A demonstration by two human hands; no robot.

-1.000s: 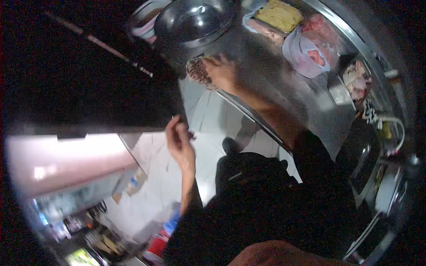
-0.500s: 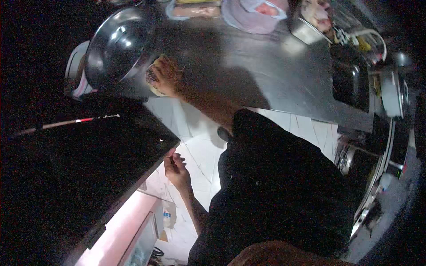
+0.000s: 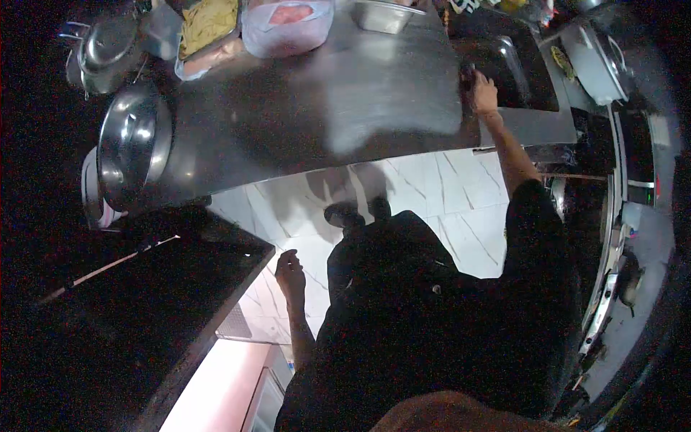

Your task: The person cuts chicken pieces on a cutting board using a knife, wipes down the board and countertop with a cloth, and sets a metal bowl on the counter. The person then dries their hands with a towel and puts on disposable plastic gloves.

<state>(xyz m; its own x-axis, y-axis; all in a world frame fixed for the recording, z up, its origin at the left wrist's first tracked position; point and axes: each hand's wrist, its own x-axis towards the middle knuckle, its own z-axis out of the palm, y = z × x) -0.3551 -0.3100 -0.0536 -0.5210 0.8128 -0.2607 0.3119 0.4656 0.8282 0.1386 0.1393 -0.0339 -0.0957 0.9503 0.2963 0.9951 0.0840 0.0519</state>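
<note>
My right hand (image 3: 486, 93) is closed at the far right of the steel counter (image 3: 288, 115), against the near-left rim of the dark sink (image 3: 515, 72). Its fingers press on a small wiping cloth (image 3: 468, 78), mostly hidden and dark in the shadow. A wet-looking sheen covers the middle of the counter. My left hand (image 3: 290, 272) hangs low over the tiled floor, beside the corner of a dark surface. Its fingers are loosely bent and a little apart, with nothing visible in them.
A large steel bowl (image 3: 135, 144) stands at the counter's left end. Along the back are a tray of yellow strips (image 3: 209, 25), a plastic bag with pink contents (image 3: 288, 29) and a steel pan (image 3: 385, 18). A white container (image 3: 594, 65) sits right of the sink.
My right hand has swept from the counter's left part, near the bowl, to the sink edge at right. My left hand has come slightly away from the dark surface's corner. The view has shifted right.
</note>
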